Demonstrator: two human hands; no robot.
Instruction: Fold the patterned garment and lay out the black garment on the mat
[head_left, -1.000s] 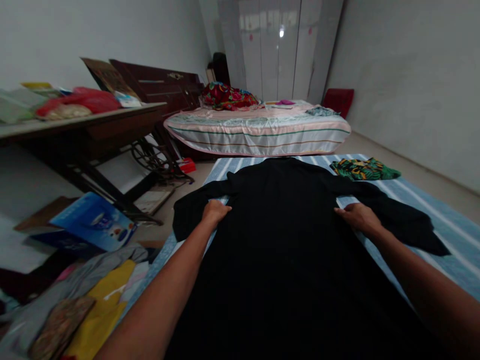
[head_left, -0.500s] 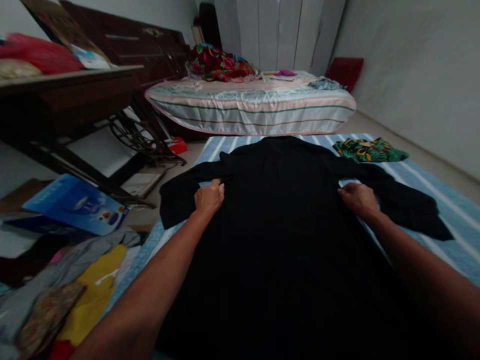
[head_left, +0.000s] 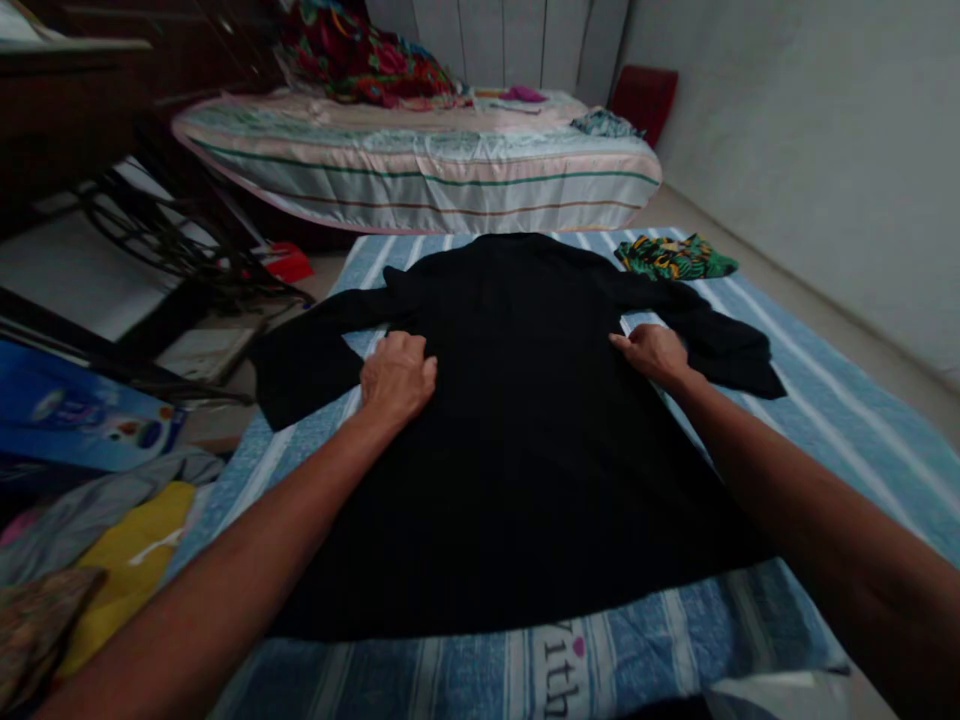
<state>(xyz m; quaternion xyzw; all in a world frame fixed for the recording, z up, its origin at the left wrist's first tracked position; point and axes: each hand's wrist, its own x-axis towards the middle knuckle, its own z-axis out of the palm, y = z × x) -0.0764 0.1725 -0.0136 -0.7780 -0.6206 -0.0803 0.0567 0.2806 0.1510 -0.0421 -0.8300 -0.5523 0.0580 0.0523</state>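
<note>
A black long-sleeved garment (head_left: 517,420) lies spread flat on a blue and white striped sheet (head_left: 825,400) on the floor. My left hand (head_left: 397,375) is closed on the garment's left side edge, just below the left sleeve (head_left: 307,355). At the right side edge, below the right sleeve (head_left: 712,335), my right hand (head_left: 654,352) pinches the cloth. Both sleeves stretch outwards.
A green patterned cloth (head_left: 675,257) lies on the sheet at the far right. A mattress (head_left: 420,170) with colourful bedding stands beyond. To the left are a treadle table frame (head_left: 150,240), a blue box (head_left: 75,420) and a pile of clothes (head_left: 90,550).
The view has tilted down and the garment's lower hem now shows. Both hands have drawn nearer along the garment's sides, and the left hand has closed on the cloth.
</note>
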